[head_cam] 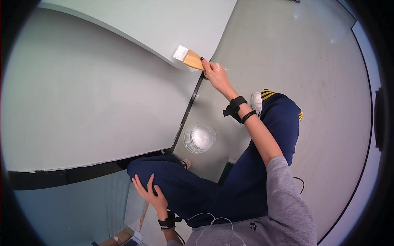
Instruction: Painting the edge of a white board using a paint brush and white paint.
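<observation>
My right hand [215, 73] grips a flat, wooden-handled paintbrush [193, 60] near the end of its handle. White coats the bristles, which lie against or just over the white wall [184, 24] near its lower corner; contact cannot be told. Wet white smears show on the back of that hand. My left hand [150, 192] rests spread on my knee [157, 172], holding nothing. On the floor between my feet stands a clear plastic tub [199, 138] with white liquid in it.
A black baseboard [190, 107] runs along the foot of the wall, with white marks on its edge. A dark green box-like thing [226, 172] is partly hidden under my leg. A cardboard piece [123, 236] lies at lower left. White earphone cords [212, 218] hang over my lap.
</observation>
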Tool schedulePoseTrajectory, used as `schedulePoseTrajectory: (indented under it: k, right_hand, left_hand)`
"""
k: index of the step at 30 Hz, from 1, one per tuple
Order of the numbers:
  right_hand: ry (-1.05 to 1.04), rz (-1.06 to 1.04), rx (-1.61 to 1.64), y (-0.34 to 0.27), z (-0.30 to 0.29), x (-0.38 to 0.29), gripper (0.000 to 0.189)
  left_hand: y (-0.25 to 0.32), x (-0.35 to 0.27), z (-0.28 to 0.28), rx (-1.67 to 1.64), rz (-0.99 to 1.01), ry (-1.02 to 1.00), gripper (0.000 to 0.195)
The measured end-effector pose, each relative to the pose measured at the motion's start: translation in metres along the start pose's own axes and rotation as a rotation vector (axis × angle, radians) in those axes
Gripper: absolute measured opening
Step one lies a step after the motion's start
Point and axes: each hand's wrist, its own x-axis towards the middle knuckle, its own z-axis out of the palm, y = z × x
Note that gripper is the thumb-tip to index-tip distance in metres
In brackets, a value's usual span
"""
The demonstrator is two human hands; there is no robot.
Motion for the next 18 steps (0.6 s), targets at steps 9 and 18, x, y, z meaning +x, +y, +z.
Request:
schedulePoseTrajectory:
  k: [9,18]
  right_hand:
    - [-0.043,0.022,-0.056,0.016,0.004,0.005,0.064]
    - [-0.032,0.044,-0.29,0.06,0.008,0.01,0.065]
  left_hand:
    - [0.0,0.004,-0.009,0.007,-0.012,0.002,0.034]
    - [-0.002,0.014,-0.022,-0.01,-0.026,-0.019,0.034]
